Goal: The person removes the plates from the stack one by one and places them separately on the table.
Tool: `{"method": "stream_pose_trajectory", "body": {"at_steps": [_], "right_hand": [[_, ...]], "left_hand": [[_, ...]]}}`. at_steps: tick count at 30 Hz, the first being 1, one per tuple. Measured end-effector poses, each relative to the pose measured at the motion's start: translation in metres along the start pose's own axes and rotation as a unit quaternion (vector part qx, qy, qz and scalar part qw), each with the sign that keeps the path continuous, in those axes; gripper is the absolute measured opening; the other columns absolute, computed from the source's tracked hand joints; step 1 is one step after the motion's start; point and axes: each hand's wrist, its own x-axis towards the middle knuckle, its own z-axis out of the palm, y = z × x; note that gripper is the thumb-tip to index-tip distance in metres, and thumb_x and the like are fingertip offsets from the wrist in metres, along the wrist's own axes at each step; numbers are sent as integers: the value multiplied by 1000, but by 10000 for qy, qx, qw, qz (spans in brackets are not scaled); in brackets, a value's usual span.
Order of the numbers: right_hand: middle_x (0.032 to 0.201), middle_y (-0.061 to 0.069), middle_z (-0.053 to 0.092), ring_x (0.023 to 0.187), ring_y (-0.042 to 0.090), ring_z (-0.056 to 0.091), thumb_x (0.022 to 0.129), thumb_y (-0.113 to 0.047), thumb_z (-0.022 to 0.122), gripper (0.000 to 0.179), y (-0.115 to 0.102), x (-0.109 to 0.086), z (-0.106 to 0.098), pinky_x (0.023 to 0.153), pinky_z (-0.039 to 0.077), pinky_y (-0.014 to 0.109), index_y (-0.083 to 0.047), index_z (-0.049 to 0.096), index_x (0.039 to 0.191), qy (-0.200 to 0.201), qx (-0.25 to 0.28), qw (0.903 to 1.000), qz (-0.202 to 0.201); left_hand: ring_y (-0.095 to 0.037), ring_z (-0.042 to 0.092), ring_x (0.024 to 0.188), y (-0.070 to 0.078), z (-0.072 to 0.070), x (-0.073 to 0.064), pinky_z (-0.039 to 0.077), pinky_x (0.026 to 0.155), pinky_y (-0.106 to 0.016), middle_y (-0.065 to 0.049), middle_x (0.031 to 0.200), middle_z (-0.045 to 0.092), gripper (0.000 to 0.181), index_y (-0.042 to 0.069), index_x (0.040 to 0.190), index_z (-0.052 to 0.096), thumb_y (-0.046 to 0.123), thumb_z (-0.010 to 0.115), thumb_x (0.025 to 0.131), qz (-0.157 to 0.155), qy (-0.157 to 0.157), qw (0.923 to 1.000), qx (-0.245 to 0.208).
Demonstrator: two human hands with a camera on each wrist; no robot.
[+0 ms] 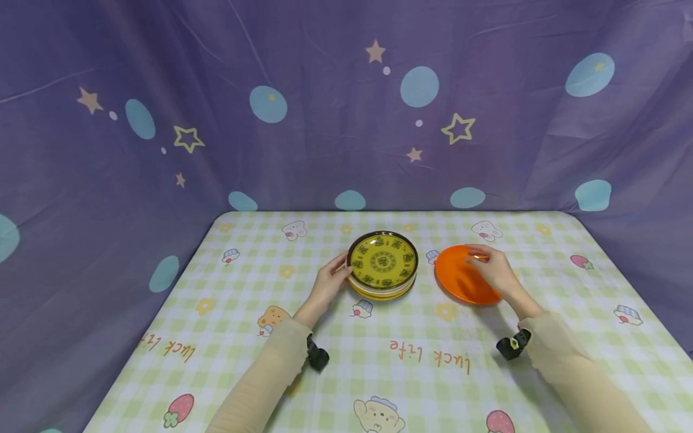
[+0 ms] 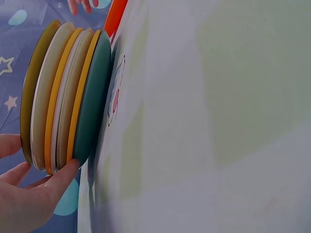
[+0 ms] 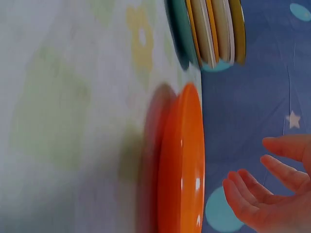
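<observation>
- Nearest to me are my pale sleeves [image 1: 260, 385], each with a black wrist camera [image 1: 318, 359] at the cuff, set on the inner side, presumably so it looks along at my own work.
- Beneath my arms, a checked cloth [image 1: 335, 397] printed with strawberries and cakes covers the desk [image 1: 400, 325].
- My left grip [image 1: 325, 285] rests against the left side of the plate stack [image 2: 68, 107], its fingers spread and fairly straight, touching the rims rather than wrapped round them. I judge that this steadies the pile, since so many loose rims could slide sideways.
- My right grip [image 1: 494, 270] hangs above the right part of the orange plate [image 1: 460, 279], fingers parted and loosely bent, with hold of nothing; the right wrist view shows a gap between fingertips and plate.
- That orange plate lies on the cloth to the right of the stack, the two not touching, so there is room to reach either.
- The stack stands upright: a patterned olive plate [image 1: 382, 261] face up on top, cream, white and yellow rims below it, and a teal plate [image 2: 95, 102] at the base. Their similar widths probably let them nest, keeping the pile level.
- Farthest off, a purple curtain [image 1: 335, 144] with stars hangs behind the desk.
</observation>
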Motion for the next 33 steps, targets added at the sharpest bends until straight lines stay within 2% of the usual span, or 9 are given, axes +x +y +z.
{"method": "stream_pose_trajectory", "body": {"at_steps": [5, 12, 15, 18, 23, 29, 33], "right_hand": [[113, 28, 53, 102, 40, 51, 87, -7, 51, 37, -9, 3, 14, 90, 41, 48, 5, 48, 122, -224, 148, 9996, -26], [120, 25, 50, 107, 37, 49, 88, -9, 50, 39, -21, 6, 31, 93, 40, 46, 1, 46, 126, -491, 391, 9980, 113], [119, 25, 51, 105, 36, 51, 88, -9, 50, 40, -25, 7, 39, 91, 43, 43, 1, 45, 127, -554, 608, 9965, 123], [118, 25, 52, 103, 35, 53, 89, -9, 50, 41, -30, 8, 48, 86, 47, 40, 2, 44, 127, -576, 877, 9944, 143], [118, 27, 50, 103, 36, 52, 90, -9, 47, 40, -37, 9, 59, 85, 47, 44, 4, 42, 127, -614, 1376, 9882, 264], [115, 27, 52, 100, 32, 53, 89, -10, 49, 41, -46, 9, 71, 85, 47, 45, 6, 43, 126, -500, 1686, 9838, 363], [112, 28, 52, 97, 32, 55, 88, -9, 51, 42, -48, 11, 78, 83, 48, 44, 8, 43, 126, -427, 1815, 9819, 342]], "left_hand": [[-27, 44, 117, 4, -1, -1, 46, 89, -31, -10, 141, 31, 48, 12, 134, 38, 10, 52, 88, -132, -80, 9998, -150], [-30, 44, 116, 23, 3, -15, 45, 90, -36, -14, 140, 31, 48, 6, 135, 35, 7, 48, 89, -90, -86, 9999, 27], [-30, 44, 116, 26, 3, -17, 45, 90, -35, -13, 140, 31, 48, 6, 135, 35, 7, 48, 89, -109, -81, 9999, 40], [-29, 44, 116, 18, 1, -12, 47, 88, -33, -13, 140, 31, 48, 7, 135, 36, 8, 49, 89, -127, -75, 9999, 3], [-27, 45, 116, 1, -1, -1, 48, 86, -30, -10, 139, 34, 47, 12, 134, 39, 10, 51, 88, -78, -4, 10000, -60], [-28, 43, 118, 0, -1, -1, 47, 87, -30, -11, 140, 32, 47, 10, 133, 39, 10, 51, 88, -72, -15, 9999, -147], [-29, 43, 117, 4, -2, -4, 47, 88, -32, -13, 140, 31, 48, 8, 134, 38, 8, 51, 88, -113, -98, 9997, -195]]}}
